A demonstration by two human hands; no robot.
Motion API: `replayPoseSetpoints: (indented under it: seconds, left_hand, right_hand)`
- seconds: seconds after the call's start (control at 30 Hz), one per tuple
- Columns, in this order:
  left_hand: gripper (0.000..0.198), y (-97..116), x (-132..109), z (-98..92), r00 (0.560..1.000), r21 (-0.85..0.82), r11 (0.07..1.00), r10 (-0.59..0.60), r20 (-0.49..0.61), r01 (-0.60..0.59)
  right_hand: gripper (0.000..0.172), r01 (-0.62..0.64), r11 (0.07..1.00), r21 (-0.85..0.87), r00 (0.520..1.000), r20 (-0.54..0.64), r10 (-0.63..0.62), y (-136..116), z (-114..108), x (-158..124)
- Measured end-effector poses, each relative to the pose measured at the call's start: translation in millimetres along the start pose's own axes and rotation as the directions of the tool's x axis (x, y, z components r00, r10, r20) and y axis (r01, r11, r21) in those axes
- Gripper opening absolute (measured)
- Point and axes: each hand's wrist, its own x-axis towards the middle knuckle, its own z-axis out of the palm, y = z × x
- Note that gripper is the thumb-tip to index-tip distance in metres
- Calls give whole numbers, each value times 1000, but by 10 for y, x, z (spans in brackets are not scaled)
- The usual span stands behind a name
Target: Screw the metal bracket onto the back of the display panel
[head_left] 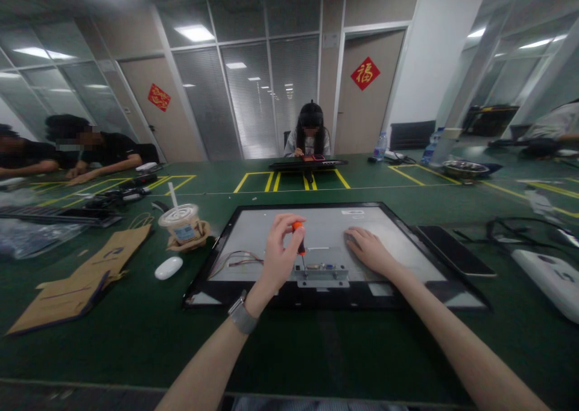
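Observation:
A black-framed panel with a grey back [253,230] lies flat on the green table. My left hand [281,251], with a watch on its wrist, grips an orange and black screwdriver [299,241]. The screwdriver stands upright, its shaft pointing down at the left end of a metal bracket with ports [323,273] near the panel's front edge. My right hand [368,249] rests flat on the panel's back, right of the bracket, fingers spread and holding nothing. Thin wires [239,259] run over the panel to the left of my left hand.
A lidded cup with a straw [183,225], a white mouse [169,268] and a paper bag [90,278] are on the left. A black phone-like slab [455,251] and a white device [547,281] lie right. Across the table sits a person [310,134].

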Motion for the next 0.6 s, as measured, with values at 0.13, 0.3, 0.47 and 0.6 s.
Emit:
replayPoseSetpoints:
  seconds: [0.13, 0.3, 0.47, 0.6]
  left_hand:
    - [18, -29, 10, -3, 999, 67, 997, 37, 1, -37]
    - [28, -3, -22, -4, 998, 2, 1000, -15, 60, 15]
    - [21, -14, -24, 8, 998, 49, 997, 56, 37, -58]
    - [12, -14, -7, 14, 993, 111, 988, 113, -35, -109]
  right_hand:
    - [39, 10, 1000, 3, 1000, -9, -10, 14, 16, 2]
    - [41, -3, 1000, 2, 1000, 2, 3, 9, 19, 0]
    - [41, 6, 1000, 5, 1000, -1, -6, 5, 9, -5]
    - [41, 9, 1000, 1, 1000, -7, -9, 12, 10, -9]
